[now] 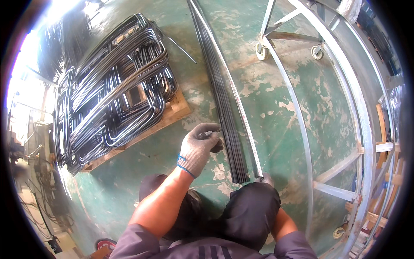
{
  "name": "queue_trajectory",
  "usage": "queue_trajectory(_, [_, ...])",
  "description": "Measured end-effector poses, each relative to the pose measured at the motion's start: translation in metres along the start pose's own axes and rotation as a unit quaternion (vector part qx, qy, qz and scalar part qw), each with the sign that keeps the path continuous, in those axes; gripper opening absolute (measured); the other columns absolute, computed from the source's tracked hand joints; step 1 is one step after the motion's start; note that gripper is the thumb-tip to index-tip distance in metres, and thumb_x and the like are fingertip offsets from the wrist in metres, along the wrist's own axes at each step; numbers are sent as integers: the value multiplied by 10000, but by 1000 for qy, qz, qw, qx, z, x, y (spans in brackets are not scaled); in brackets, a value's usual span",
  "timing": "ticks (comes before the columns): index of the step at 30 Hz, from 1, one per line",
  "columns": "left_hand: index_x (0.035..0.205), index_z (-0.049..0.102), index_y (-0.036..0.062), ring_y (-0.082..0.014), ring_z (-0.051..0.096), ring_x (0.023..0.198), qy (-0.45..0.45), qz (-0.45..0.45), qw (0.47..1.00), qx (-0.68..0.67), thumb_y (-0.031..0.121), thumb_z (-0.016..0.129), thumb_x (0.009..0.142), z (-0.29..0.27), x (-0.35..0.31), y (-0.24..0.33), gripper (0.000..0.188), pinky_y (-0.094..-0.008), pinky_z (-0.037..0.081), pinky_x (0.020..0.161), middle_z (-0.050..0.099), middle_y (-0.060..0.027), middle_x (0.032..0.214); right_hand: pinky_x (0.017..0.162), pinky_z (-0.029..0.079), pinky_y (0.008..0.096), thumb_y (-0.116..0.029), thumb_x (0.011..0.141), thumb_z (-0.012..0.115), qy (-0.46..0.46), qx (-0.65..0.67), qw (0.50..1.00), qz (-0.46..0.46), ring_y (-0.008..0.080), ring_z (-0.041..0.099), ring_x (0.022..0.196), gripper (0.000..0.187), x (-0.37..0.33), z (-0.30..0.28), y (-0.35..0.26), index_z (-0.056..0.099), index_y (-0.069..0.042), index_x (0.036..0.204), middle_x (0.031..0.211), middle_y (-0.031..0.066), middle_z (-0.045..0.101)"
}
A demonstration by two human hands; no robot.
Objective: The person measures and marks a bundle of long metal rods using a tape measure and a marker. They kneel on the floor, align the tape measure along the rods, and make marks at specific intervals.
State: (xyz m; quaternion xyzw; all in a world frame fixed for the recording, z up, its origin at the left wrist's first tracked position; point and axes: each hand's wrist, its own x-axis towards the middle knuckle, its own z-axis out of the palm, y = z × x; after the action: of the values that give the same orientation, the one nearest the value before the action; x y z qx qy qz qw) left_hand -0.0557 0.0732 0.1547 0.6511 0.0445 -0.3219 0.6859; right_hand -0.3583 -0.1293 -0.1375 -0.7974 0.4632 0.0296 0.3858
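My left hand (199,149), in a pale knitted glove with a blue cuff edge, is closed round a light-coloured marker pen (207,134). The pen's thin tip points at the left side of a bundle of long dark metal tubes (225,116) lying on the floor. Along the bundle's right side runs a white tape measure (243,114), stretched out straight from the far end toward me. At its near end, by my right knee, is my gloved right hand (268,178), closed on the tape; the knee hides most of that hand.
Bent metal tube frames (116,86) are stacked on a wooden pallet (177,105) at the left. A large metal frame cart (364,129) on castors (261,52) stands at the right. The green floor (276,86) has worn patches. Cables and equipment (41,190) line the far left.
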Motion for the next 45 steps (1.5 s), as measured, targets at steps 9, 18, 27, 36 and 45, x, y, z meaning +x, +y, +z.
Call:
queue_trajectory(9, [1344,698,-26,-179,760,863,1,11,1000,3,60,703,1086,-2,-2,-5,272,-335,646,843,773,-94,955,782,555,450,-186,895,749,-83,83,993,19,313,682,779,243,12,15,-42,701,-12,1059,804,185,674])
queue_trajectory(18, [1344,699,-27,-181,761,861,15,6,1000,10,66,710,1082,-4,-4,-1,278,-334,646,841,772,-96,951,794,551,396,-203,906,769,-200,130,970,39,203,658,812,246,6,15,11,718,-39,1082,847,85,681])
queue_trajectory(27, [1324,711,-28,-182,759,857,-5,-1,1000,8,68,708,1086,5,-2,-5,257,-336,650,840,769,-94,959,808,546,377,-195,909,770,-236,193,950,61,176,648,842,243,-2,12,15,721,-47,1094,885,57,678])
queue_trajectory(36, [1308,723,-14,-176,758,859,7,10,1000,5,68,706,1087,3,0,-9,237,-331,650,840,767,-94,957,822,541,358,-187,911,772,-248,214,943,55,148,639,873,241,1,10,3,724,-55,1107,924,30,675])
queue_trajectory(45, [1296,730,-10,-163,748,848,-7,-4,1000,1,70,703,1090,8,2,-18,223,-316,641,826,754,-75,945,812,534,335,-160,925,773,-212,212,954,-10,133,627,865,246,6,5,-23,711,-50,1136,935,10,672])
